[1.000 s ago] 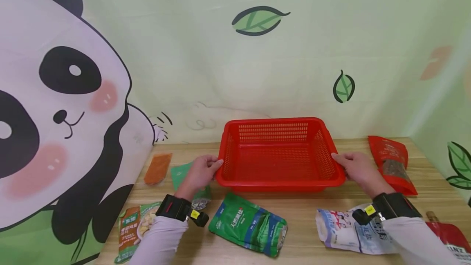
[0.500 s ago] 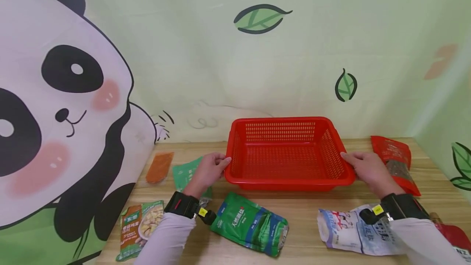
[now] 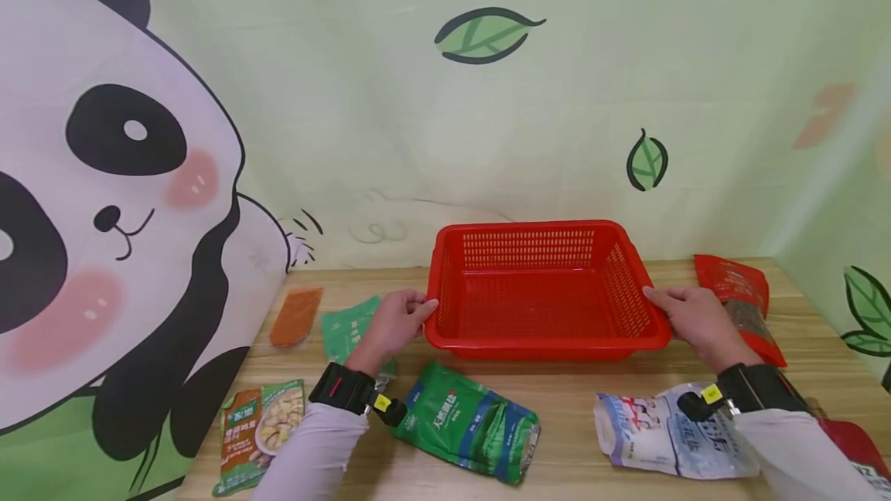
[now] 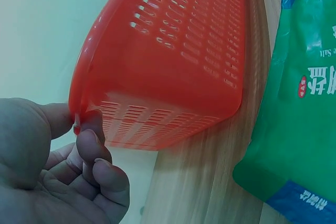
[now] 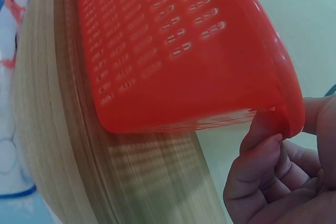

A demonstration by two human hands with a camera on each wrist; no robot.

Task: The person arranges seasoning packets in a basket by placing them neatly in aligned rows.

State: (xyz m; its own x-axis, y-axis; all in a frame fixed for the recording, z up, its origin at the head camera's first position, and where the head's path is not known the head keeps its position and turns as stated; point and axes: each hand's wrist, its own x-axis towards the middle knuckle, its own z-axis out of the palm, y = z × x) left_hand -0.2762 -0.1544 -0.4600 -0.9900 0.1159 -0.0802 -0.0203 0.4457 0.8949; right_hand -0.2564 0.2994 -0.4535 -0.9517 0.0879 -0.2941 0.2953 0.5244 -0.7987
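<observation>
At the back of a wood-grain table (image 3: 567, 408), a red basket (image 3: 550, 346) is held by its 2 ends

A person's left hand (image 3: 395, 322) pinches the basket's left end between thumb and curled fingers, while the right hand (image 3: 703, 323) grips the opposite end the same way. The basket is between them, near the leaf-print backdrop (image 3: 550, 138); whether its base rests fully on the table cannot be told. Its open top faces up, its long axis running left to right, roughly parallel to the table's back edge. By appearances, taking hold is done; letting go is not. Lying outside it, 7 in all, are a green packet (image 3: 466, 424) in front, a white-and-blue packet (image 3: 647, 435) at front right, a brown-and-green packet (image 3: 261, 435), a mint-green packet (image 3: 346, 328) and an orange packet (image 3: 296, 317) at left, and a red packet (image 3: 739, 284) and partly hidden red pouch (image 3: 851, 443) at right.
</observation>
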